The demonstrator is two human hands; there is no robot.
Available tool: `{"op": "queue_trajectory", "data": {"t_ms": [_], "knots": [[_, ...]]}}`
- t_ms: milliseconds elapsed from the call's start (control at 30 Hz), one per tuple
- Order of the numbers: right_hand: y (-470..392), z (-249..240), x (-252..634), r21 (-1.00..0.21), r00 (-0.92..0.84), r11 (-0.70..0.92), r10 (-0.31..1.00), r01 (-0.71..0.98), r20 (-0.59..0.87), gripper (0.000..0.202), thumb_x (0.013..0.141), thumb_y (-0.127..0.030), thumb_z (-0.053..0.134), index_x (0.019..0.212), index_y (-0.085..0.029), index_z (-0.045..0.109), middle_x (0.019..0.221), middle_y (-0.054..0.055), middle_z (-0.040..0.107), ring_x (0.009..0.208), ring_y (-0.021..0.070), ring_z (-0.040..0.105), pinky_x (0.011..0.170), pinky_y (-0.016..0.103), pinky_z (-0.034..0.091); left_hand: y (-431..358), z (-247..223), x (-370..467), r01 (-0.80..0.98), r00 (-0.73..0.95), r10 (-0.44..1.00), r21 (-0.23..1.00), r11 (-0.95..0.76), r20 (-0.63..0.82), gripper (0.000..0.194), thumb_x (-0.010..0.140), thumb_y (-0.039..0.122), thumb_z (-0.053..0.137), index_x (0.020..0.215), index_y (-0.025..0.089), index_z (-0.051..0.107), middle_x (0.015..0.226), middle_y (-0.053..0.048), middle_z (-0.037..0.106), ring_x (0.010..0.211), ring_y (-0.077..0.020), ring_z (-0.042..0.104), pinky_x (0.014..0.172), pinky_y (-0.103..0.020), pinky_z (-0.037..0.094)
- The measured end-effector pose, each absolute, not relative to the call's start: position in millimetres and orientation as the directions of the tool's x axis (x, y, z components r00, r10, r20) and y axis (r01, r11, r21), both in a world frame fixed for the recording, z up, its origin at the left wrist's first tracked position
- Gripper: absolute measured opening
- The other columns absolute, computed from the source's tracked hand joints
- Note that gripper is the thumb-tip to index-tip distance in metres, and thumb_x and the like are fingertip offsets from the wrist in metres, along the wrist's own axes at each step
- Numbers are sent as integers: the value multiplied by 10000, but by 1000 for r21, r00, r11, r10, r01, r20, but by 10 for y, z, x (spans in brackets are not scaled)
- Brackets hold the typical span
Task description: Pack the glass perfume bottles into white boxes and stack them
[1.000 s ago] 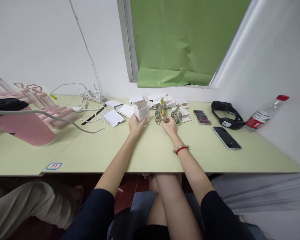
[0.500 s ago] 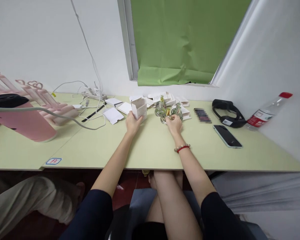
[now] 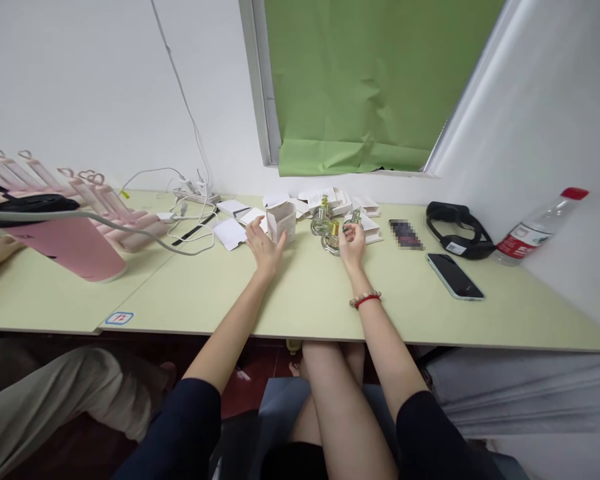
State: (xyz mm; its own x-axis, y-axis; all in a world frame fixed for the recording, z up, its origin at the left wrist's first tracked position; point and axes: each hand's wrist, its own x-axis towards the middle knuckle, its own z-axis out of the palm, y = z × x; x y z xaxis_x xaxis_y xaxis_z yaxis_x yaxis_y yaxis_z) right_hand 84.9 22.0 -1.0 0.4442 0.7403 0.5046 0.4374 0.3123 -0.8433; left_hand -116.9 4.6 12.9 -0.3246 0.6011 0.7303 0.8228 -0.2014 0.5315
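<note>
The left hand (image 3: pixel 265 252) is at the near side of an upright box (image 3: pixel 281 222), its thumb set wide of its fingers, which point up toward the box's left edge; whether the skin touches the card cannot be told. The box stands on the table (image 3: pixel 300 293) with its top open. The right hand (image 3: pixel 353 248) is just right of the front bottle (image 3: pixel 331 244), its fingers drawn in and narrow, and whether they pinch anything cannot be told. The front bottle is round clear glass with a gold neck; the back bottle (image 3: pixel 321 225) stands behind it, and the side bottle (image 3: pixel 356 215) shows partly above the right hand. Behind the bottles is a loose pile of white boxes (image 3: pixel 325 198), and left of the upright box lie white cards (image 3: pixel 230 235). A beaded bracelet (image 3: pixel 365 299) is on the right wrist. On the right side of the table are a blurred dark slab (image 3: pixel 407 235), a black headset (image 3: pixel 460 233), a phone (image 3: pixel 455 277) lying flat and a tilted water bottle (image 3: pixel 527 230) with a red cap. On the left are a power strip (image 3: pixel 197 196), a black strip (image 3: pixel 193 230), pink tubes (image 3: pixel 135 230), a white cable (image 3: pixel 150 247) and a pink cup (image 3: pixel 75 247); another person's hand (image 3: pixel 1 252) rests at the table's far left, partly behind the cup
</note>
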Motion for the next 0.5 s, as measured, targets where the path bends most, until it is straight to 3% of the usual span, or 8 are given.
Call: {"op": "queue_trajectory", "data": {"t_ms": [100, 167, 267, 333, 400, 500], "knots": [[222, 17, 885, -836, 515, 354, 666, 419, 540, 274, 728, -224, 440, 996, -179, 470, 883, 37, 523, 657, 137, 480, 683, 285, 431, -20, 135, -1084, 838, -309, 558, 498, -222, 770, 429, 767, 311, 531, 1148, 178, 386, 1208, -141, 423, 1191, -271, 353, 987, -402, 253], [228, 20, 916, -830, 587, 323, 592, 455, 552, 250, 749, -221, 424, 993, -187, 462, 897, 47, 521, 706, 155, 495, 709, 301, 434, -83, 103, -971, 851, -218, 603, 452, -267, 767, 295, 789, 259, 478, 1071, 181, 438, 1139, -125, 479, 1153, -259, 397, 981, -400, 258], [260, -18, 971, -823, 679, 250, 470, 510, 564, 238, 755, -224, 436, 986, -191, 478, 923, 70, 524, 822, 197, 504, 795, 348, 416, -194, 10, -710, 821, 150, 767, 353, -448, 625, 209, 800, 223, 424, 995, 190, 490, 970, -81, 562, 971, -218, 513, 896, -350, 342], [298, -67, 1005, -834, 705, 206, 454, 512, 545, 244, 744, -227, 455, 980, -187, 504, 941, 83, 536, 869, 219, 506, 845, 382, 392, -260, -53, -520, 792, 386, 794, 273, -546, 470, 267, 785, 286, 462, 1030, 187, 502, 1022, -93, 561, 965, -226, 523, 858, -338, 370], [340, -122, 1031, -856, 708, 175, 495, 486, 503, 245, 727, -226, 468, 960, -184, 532, 954, 92, 551, 890, 233, 509, 868, 412, 374, -301, -99, -360, 821, 388, 814, 240, -519, 433, 338, 803, 296, 433, 1112, 169, 481, 1108, -121, 541, 1041, -247, 500, 886, -358, 355], [395, -193, 1051, -881, 697, 158, 556, 446, 452, 231, 693, -215, 480, 906, -185, 562, 943, 90, 574, 919, 248, 506, 894, 445, 349, -283, -133, -221, 860, 262, 832, 272, -431, 489, 545, 808, 310, 431, 1306, 120, 314, 1311, -183, 409, 1216, -275, 385, 943, -383, 317]]}}
